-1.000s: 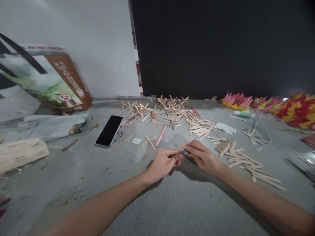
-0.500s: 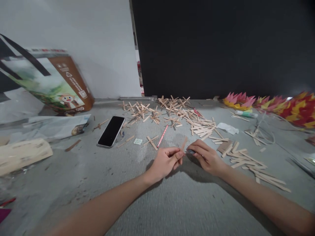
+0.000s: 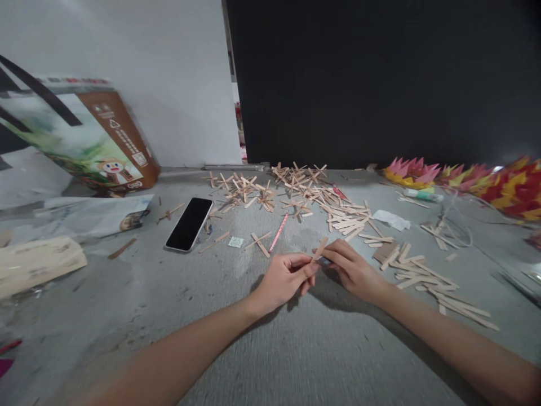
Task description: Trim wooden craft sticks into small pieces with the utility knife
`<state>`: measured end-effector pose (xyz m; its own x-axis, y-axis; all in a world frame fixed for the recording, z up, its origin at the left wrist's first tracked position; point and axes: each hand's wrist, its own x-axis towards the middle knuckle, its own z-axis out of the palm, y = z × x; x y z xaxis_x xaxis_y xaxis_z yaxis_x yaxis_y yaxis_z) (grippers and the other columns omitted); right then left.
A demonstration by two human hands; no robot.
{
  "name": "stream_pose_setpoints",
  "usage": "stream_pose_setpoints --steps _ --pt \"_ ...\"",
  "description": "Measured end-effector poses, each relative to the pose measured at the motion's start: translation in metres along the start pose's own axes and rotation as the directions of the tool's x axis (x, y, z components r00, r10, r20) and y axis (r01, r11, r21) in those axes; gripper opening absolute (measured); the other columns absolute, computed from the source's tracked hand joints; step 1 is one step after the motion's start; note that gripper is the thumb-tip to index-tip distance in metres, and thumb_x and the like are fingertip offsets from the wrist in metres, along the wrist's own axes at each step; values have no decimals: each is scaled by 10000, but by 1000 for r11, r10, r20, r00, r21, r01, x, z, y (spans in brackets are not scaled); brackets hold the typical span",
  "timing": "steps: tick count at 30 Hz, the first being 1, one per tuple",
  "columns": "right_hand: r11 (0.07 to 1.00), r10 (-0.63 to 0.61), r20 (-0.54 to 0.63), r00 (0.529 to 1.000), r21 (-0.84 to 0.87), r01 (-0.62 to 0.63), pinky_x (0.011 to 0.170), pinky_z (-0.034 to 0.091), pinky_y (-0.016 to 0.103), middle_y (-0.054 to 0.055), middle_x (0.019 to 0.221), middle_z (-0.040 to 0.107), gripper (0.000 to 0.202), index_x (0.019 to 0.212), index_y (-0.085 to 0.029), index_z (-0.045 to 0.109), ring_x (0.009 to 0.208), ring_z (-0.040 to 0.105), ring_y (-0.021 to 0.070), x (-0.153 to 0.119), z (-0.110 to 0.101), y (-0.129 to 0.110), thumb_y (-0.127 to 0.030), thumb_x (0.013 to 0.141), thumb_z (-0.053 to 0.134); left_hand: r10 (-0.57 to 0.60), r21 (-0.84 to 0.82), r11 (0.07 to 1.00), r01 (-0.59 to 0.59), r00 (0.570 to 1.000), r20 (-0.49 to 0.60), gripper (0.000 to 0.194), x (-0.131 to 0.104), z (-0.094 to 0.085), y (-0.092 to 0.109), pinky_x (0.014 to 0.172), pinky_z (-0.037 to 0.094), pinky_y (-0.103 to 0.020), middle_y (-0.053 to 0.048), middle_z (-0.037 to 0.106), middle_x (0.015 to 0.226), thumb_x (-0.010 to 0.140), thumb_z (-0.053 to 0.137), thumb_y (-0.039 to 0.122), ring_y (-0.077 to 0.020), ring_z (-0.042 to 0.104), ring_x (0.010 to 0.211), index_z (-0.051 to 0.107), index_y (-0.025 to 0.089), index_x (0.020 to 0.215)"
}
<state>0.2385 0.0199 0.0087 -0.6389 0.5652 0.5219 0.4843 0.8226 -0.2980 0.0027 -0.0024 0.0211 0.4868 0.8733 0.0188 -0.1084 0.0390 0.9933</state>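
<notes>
My left hand (image 3: 289, 277) is closed, pinching a wooden craft stick (image 3: 320, 248) between thumb and fingers. The stick slants up and to the right out of the grip. Close on its right, my right hand (image 3: 353, 270) has thumb and fingers drawn together beside the stick. Whatever lies between those fingertips is too small and hidden to name. Just beyond my hands lie a red-and-white patterned pencil (image 3: 278, 233) and a pair of crossed craft sticks (image 3: 258, 244). Loose craft sticks (image 3: 426, 276) are spread to the right of my right hand.
A heap of crossed sticks (image 3: 245, 190) lies at the back, beside more loose sticks (image 3: 349, 217). On the left are a phone (image 3: 190, 224), a printed bag (image 3: 105, 141) and wrappers. Pink and yellow folded-paper pieces (image 3: 409, 173), a glue tube (image 3: 424, 195) and tissue (image 3: 391, 220) are right.
The craft stick in my left hand has tilted further right. My right fingertips have come closer to it, and the small greyish thing seen at them before is now hidden.
</notes>
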Motion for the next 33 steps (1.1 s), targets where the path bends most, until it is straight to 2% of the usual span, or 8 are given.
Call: stream_pose_setpoints --steps 6,12,19,28,33 --pt "1000 0 10 1000 -8 0 865 551 430 120 1092 643 374 1391 -232 568 1008 590 262 0 1 1 -127 1046 470 -13 7 1000 13 1000 12 444 -1 0 -2 489 331 -201 20 568 613 938 676 535 -61 456 469 629 153 717" --pt "1000 -9 29 1000 -3 10 876 548 441 118 1108 649 386 1381 -238 579 1019 585 266 -1 3 2 -105 1034 476 -26 94 995 25 1000 10 483 -2 -1 -6 489 282 -214 40 471 502 984 601 536 -71 382 461 612 160 681" --pt "997 14 66 998 -81 -9 878 553 468 131 1101 667 363 1311 -202 618 1035 582 290 -1 4 0 -78 1002 474 -31 79 996 29 999 24 520 -1 1 -4 473 217 -235 60 385 504 951 619 596 -72 318 458 580 164 664" --pt "996 22 50 999 -83 -18 881 545 472 128 1101 662 357 1305 -215 608 1032 579 291 -1 4 -1 -78 1002 477 -27 92 995 25 999 28 523 1 -3 -9 495 240 -234 46 439 514 945 627 603 -75 350 476 599 156 675" --pt "997 9 41 999 -73 -6 874 561 463 132 1105 673 390 1346 -212 599 1025 596 283 0 4 -3 -82 1000 474 -18 97 995 15 999 30 531 1 -3 -10 514 222 -242 48 411 554 933 630 610 -76 333 503 585 156 663"
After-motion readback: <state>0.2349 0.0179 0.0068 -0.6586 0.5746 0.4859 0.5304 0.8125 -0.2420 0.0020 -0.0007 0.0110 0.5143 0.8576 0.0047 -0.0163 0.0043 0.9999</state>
